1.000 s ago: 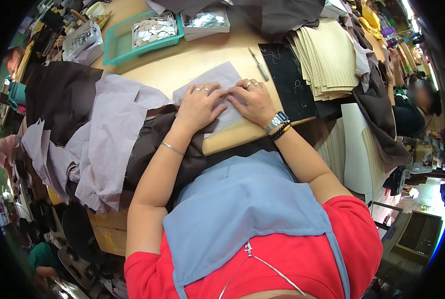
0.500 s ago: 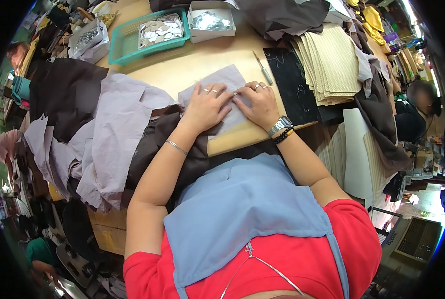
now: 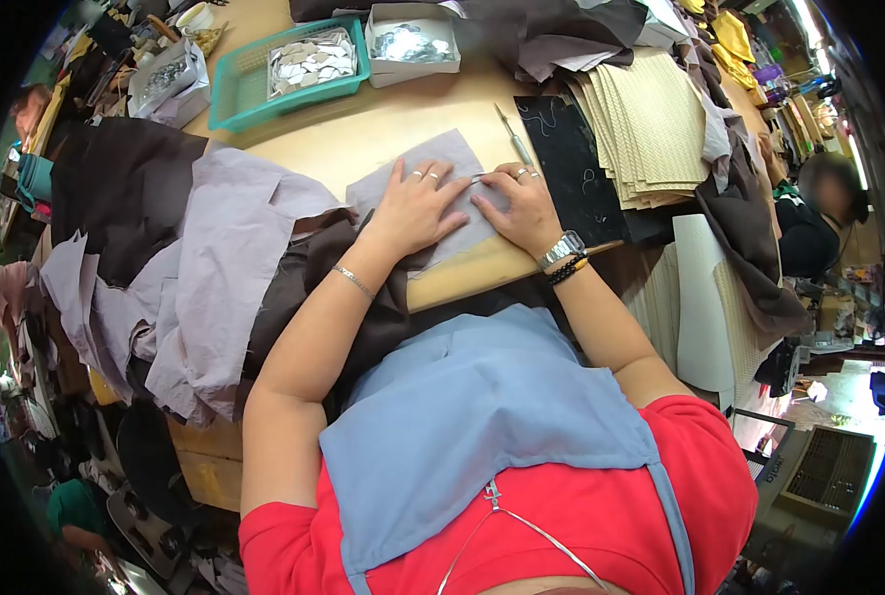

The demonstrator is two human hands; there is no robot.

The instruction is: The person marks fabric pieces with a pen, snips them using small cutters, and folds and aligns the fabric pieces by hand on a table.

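A light grey-mauve cloth piece (image 3: 449,151) lies flat on the wooden table under both hands. My left hand (image 3: 415,206) rests on it, fingers stretched and spread, palm down. To its right, my right hand (image 3: 524,210) is curled at the cloth's right edge, with thumb and forefinger close together. A small thin dark-and-shiny bit (image 3: 477,178) shows at those fingertips, too small to name. Just beyond the right hand lies a slim pointed tool with a pale handle (image 3: 514,137).
Grey cloth (image 3: 229,228) and dark brown cloth (image 3: 125,183) are heaped on the left. At the back stand a green basket (image 3: 239,114) of pale pieces and a box of metal parts (image 3: 413,45). Cream textured sheets (image 3: 646,124) and a black sheet (image 3: 567,149) lie right.
My right hand has shifted slightly right, away from the left hand, and the small thin bit at its fingertips shows more. The left hand stays flat on the cloth.
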